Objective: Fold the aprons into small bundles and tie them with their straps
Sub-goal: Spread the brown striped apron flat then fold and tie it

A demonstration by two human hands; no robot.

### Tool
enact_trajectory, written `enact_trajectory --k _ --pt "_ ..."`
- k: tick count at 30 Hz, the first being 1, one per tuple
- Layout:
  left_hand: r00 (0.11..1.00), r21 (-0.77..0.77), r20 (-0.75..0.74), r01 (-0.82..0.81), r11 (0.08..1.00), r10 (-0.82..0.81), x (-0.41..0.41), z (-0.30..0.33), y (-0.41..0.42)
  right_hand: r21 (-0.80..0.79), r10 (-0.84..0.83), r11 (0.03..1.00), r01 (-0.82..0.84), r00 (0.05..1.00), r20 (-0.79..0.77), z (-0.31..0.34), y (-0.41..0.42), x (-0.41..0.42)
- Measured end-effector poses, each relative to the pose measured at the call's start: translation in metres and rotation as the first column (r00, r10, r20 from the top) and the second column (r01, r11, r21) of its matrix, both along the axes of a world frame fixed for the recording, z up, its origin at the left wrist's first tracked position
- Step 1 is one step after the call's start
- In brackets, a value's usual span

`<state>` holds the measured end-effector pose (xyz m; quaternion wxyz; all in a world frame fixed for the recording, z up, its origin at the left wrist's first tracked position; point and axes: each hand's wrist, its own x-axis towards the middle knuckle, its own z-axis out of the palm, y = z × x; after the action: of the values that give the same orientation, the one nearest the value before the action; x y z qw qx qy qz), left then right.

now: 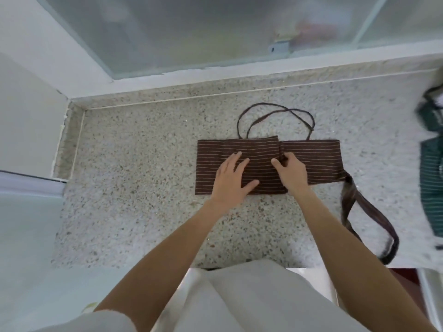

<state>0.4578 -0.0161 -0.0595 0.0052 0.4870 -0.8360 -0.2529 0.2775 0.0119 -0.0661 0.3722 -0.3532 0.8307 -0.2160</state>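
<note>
A brown apron with thin pale stripes [318, 161] lies folded into a long band on the speckled stone counter [143, 152]. Its left part is folded over on top, ending near the middle. My left hand [231, 179] lies flat on that folded part, fingers spread. My right hand [291, 172] pinches the folded edge at the band's middle. A thin neck loop [273, 116] curls behind the band. A wide brown strap [369, 212] trails from the band's right end toward the counter's front edge.
A green striped apron [431, 164] lies at the counter's right edge, partly out of view. A raised stone ledge and frosted window run along the back. A white wall bounds the left side.
</note>
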Motion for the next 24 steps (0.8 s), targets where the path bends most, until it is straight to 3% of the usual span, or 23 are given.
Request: enact_trajectory --k 2,5,8,10,12,15,17,19,21,24 --pt "0.985 -0.009 0.035 -0.170 0.985 0.170 0.027 -0.004 -0.008 0.039 0.042 0.998 -0.039 0.997 -0.070 -0.003 -0.003 -0.002" --pt "0.901 0.158 0.133 -0.430 0.889 0.412 0.062 -0.006 -0.018 0.066 0.094 0.994 -0.085 0.983 -0.155 -0.004 -0.007 -0.005" --pt "0.855 0.236 0.259 -0.507 0.829 0.449 0.084 -0.009 -0.024 0.051 0.098 0.995 -0.091 0.980 -0.175 -0.005 -0.009 -0.008" --pt "0.870 0.309 0.148 -0.492 0.814 0.470 0.089 -0.007 -0.027 0.054 0.104 0.994 -0.096 0.976 -0.190 -0.007 -0.011 -0.007" --pt "0.818 0.480 -0.047 -0.485 0.731 0.574 0.086 -0.001 -0.027 0.020 0.104 0.995 -0.102 0.975 -0.197 -0.007 -0.012 -0.006" --pt "0.784 0.644 -0.268 -0.286 0.709 0.559 0.080 0.003 -0.023 -0.084 0.075 0.993 -0.087 0.987 -0.142 -0.008 -0.013 -0.009" --pt "0.830 0.629 -0.338 -0.151 0.762 0.443 0.075 0.001 -0.019 -0.130 0.073 0.987 -0.090 0.989 -0.130 -0.007 -0.012 -0.012" --pt "0.858 0.533 -0.364 -0.126 0.837 0.361 0.068 -0.005 -0.015 -0.162 0.071 0.983 -0.087 0.992 -0.103 -0.005 -0.011 -0.014" --pt "0.857 0.373 -0.387 -0.193 0.907 0.342 0.058 -0.011 -0.010 -0.195 0.076 0.977 -0.086 0.995 -0.057 -0.002 -0.012 -0.013" --pt "0.838 0.210 -0.362 -0.354 0.911 0.409 0.043 -0.011 -0.011 -0.241 0.066 0.967 -0.081 0.995 -0.070 0.006 -0.012 -0.015"
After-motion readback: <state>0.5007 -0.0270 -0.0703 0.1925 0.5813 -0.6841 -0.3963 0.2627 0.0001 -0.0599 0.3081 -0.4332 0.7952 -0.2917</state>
